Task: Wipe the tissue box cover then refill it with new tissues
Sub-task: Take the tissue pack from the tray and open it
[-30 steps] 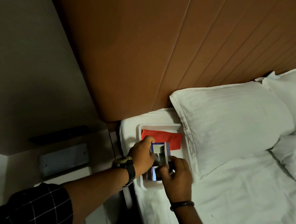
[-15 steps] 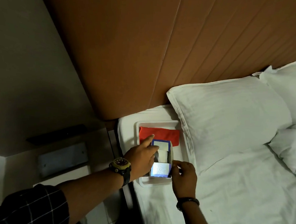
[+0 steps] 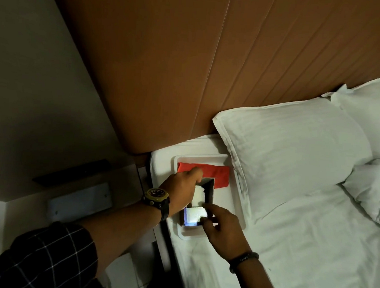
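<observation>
A white tray (image 3: 236, 205) lies on the bed corner. In it stands the dark tissue box cover (image 3: 210, 190), its open side up, with a stack of white tissues (image 3: 198, 197) partly inside. My left hand (image 3: 181, 188), with a wristwatch, curls over the far left side of the tissues and grips them. A blue-edged tissue pack (image 3: 192, 217) shows at the near end of the cover. My right hand (image 3: 222, 228) pinches the pack's near right edge with thumb and fingertips. A folded red cloth (image 3: 218, 174) lies at the tray's far end.
A large white pillow (image 3: 291, 160) lies right of the tray, touching its edge, with more pillows (image 3: 374, 201) beyond it. A brown headboard (image 3: 189, 76) rises behind. White sheets (image 3: 311, 253) cover the bed. A bedside shelf (image 3: 79, 201) and tiled floor are on the left.
My left hand has moved from lying flat beside the blue pack to gripping the white tissues. The cover's dark inside now shows. My right hand stays at the pack's near end.
</observation>
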`<state>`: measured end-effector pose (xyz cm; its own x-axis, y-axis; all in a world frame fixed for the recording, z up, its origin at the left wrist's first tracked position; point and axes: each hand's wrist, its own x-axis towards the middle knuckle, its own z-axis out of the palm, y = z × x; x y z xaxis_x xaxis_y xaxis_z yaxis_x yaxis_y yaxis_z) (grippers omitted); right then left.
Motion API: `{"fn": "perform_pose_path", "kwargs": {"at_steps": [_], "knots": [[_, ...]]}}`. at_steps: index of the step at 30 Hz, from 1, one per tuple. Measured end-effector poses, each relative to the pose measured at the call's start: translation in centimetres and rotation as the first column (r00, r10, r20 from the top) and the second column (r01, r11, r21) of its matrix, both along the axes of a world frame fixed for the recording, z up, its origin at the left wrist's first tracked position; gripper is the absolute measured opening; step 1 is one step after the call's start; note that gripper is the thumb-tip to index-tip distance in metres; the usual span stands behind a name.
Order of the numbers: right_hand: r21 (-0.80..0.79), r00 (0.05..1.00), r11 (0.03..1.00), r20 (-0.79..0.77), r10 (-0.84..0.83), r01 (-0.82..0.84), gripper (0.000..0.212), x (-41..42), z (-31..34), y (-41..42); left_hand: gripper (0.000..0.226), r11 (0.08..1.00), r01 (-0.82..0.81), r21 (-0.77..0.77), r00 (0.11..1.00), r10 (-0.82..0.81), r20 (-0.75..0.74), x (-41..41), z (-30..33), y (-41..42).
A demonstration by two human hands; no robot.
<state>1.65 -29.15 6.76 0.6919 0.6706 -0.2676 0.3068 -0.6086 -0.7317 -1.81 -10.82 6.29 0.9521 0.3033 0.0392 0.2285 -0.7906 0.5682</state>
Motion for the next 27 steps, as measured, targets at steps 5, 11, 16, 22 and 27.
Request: {"fn": "perform_pose_path", "kwargs": {"at_steps": [5, 11, 16, 22, 27], "knots": [[0.078, 0.991, 0.99, -0.069, -0.114, 0.12, 0.016, -0.2, 0.9, 0.0, 0.045, 0.989, -0.05, -0.14, 0.998, 0.055, 0.034, 0.3, -0.8, 0.1], [0.2, 0.971, 0.958, -0.165, -0.175, 0.207, 0.018, -1.5, 0.9, -0.5, 0.106, 0.97, -0.006, -0.241, 0.958, -0.063, -0.278, -0.5, -2.0, 1.1], [0.19, 0.939, 0.94, -0.252, -0.233, 0.284, 0.009, -2.7, 0.1, -0.9, 0.149, 0.956, 0.152, -0.252, 0.845, -0.258, -0.468, -0.6, -2.2, 1.6], [0.255, 0.934, 0.914, -0.253, -0.251, 0.315, 0.035, -3.8, -0.2, -1.3, 0.162, 0.946, 0.232, -0.225, 0.806, -0.317, -0.5, -1.0, -2.8, 1.7], [0.27, 0.942, 0.908, -0.191, -0.276, 0.321, 0.039, -3.4, -1.0, -2.3, 0.163, 0.95, 0.286, -0.125, 0.846, -0.312, -0.434, -2.2, -3.4, 1.4]]}}
